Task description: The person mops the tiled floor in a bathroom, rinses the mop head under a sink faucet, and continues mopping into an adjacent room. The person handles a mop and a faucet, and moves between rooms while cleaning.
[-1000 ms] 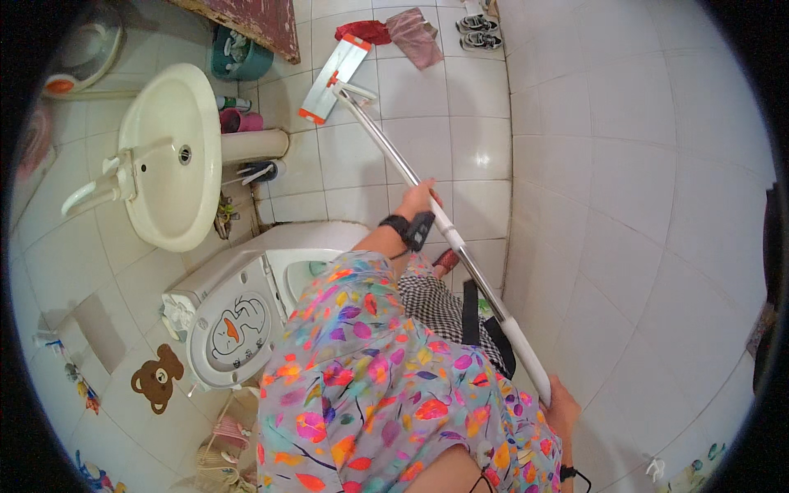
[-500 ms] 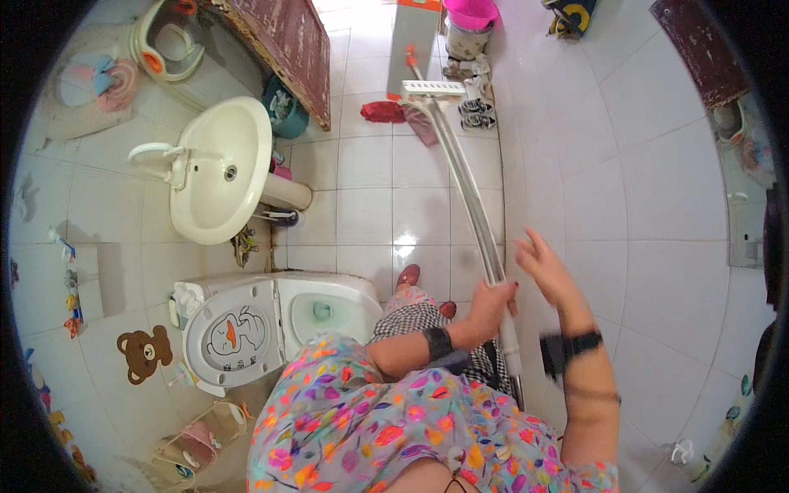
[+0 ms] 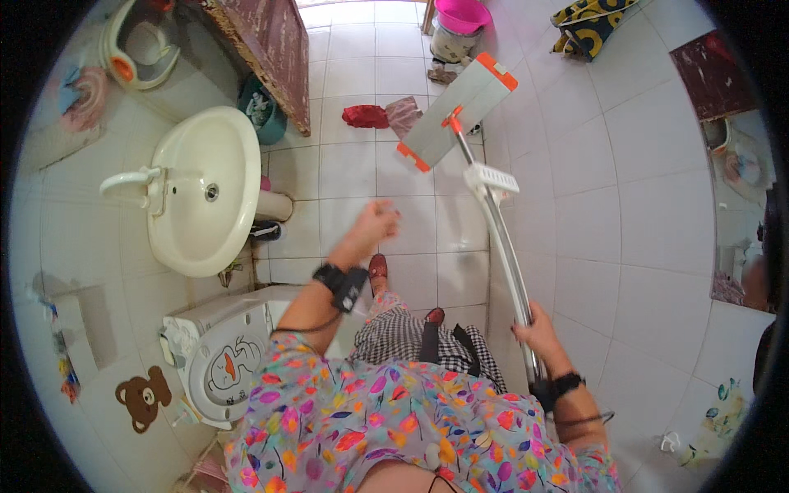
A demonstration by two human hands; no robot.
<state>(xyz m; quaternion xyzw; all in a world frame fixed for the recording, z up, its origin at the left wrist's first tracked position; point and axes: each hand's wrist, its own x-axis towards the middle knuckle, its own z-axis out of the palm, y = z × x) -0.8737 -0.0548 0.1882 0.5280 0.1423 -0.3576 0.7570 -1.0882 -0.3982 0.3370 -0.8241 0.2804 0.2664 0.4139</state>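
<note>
A flat mop with a silver pole slants along my right side. My right hand is wrapped round the pole low down. Farther up the pole sits a white slotted slider. At the far end, the pale grey rectangular mop head with orange corners is tilted. My left hand hangs over the floor tiles in front of me, a little blurred, fingers loosely bent and apart, with nothing in them. It is nearest to my red shoe.
A washbasin and a toilet with its lid up stand on the left. Red cloth lies ahead near a brown door. A pink basin tops a bucket at the back. The tiled wall runs close on the right.
My left hand has let go of the pole and moved left and forward. My right hand has closed round it. The mop head has swung to the right, turning its broad face into view.
</note>
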